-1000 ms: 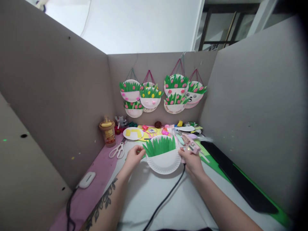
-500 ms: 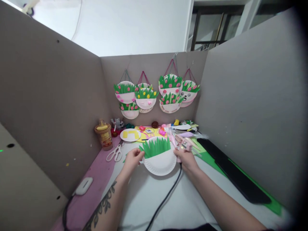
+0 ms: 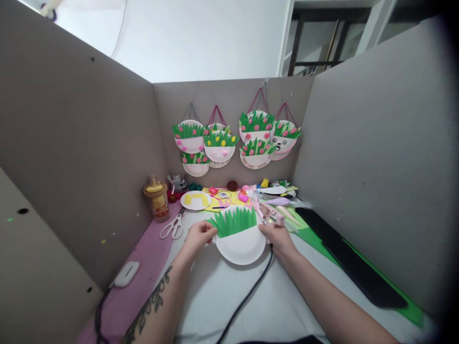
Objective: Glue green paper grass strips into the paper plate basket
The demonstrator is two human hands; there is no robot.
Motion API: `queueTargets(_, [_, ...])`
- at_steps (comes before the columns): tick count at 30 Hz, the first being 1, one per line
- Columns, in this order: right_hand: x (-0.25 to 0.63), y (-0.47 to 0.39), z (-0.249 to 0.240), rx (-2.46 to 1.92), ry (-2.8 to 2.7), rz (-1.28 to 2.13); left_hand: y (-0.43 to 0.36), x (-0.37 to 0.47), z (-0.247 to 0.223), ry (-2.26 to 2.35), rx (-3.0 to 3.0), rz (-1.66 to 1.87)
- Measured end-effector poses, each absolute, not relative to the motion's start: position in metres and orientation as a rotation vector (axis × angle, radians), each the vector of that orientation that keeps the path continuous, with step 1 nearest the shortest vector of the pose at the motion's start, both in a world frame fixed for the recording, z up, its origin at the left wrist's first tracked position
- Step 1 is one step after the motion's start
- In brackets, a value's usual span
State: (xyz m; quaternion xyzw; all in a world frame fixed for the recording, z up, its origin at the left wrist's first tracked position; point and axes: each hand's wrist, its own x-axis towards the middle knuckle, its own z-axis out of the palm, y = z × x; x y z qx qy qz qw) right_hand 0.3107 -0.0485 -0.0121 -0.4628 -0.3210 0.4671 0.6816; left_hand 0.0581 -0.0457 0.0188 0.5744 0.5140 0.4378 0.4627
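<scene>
1. White case [image 3: 126,274]: lies at the table's [image 3: 215,298] left side, well apart from the hands, presumably to leave working room.
2. Lidded cup [image 3: 157,201]: upright beside the left panel, probably there to avoid knocks.
3. White-handled scissors [image 3: 172,227]: laid flat, handles towards the person, apparently for easy pickup.
4. Left hand [image 3: 198,237]: grip together, clamped on the paper plate's left edge beside the green paper fringe [image 3: 235,222]. Whether it pinches fringe, rim or both cannot be told.
5. Paper plate [image 3: 241,249]: between both hands, front towards the wearer, the fringe rising behind its white lower half. The two-sided hold seems to steady it.
6. Right hand [image 3: 281,237]: grip together on the plate's right edge, thumb in front.
7. Pink glue gun [image 3: 272,215]: just beyond the right hand; contact cannot be confirmed.
8. Black folded strip [image 3: 358,267]: lies far right, apart from the hands.
</scene>
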Motion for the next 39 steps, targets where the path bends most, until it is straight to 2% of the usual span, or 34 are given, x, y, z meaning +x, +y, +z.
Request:
queueTargets(5, [0.314, -0.046, -0.011, -0.993, -0.645, 0.994, -0.049, 0.061, 0.019, 1.225, 1.414, 0.988])
queueTargets(12, [0.310, -0.050, -0.006, -0.953, -0.658, 1.017, -0.052, 0.063, 0.030, 1.255, 1.340, 1.136])
queueTargets(30, [0.313, -0.044, -0.011, -0.947, -0.657, 0.931, -0.052, 0.062, 0.019, 1.271, 1.570, 0.977])
queueTargets(32, [0.314, -0.043, -0.013, -0.954, -0.643, 0.936, -0.048, 0.061, 0.014, 1.268, 1.567, 1.054])
queueTargets(35, [0.317, -0.040, -0.015, -0.947, -0.607, 0.942, -0.043, 0.063, 0.016, 1.332, 1.431, 1.359])
queueTargets(37, [0.318, -0.038, -0.016, -0.935, -0.583, 0.934, -0.049, 0.070, 0.032, 1.296, 1.276, 1.540])
queueTargets(39, [0.318, -0.036, -0.015, -0.926, -0.562, 0.945, -0.070, 0.077, 0.056, 1.065, 1.182, 1.575])
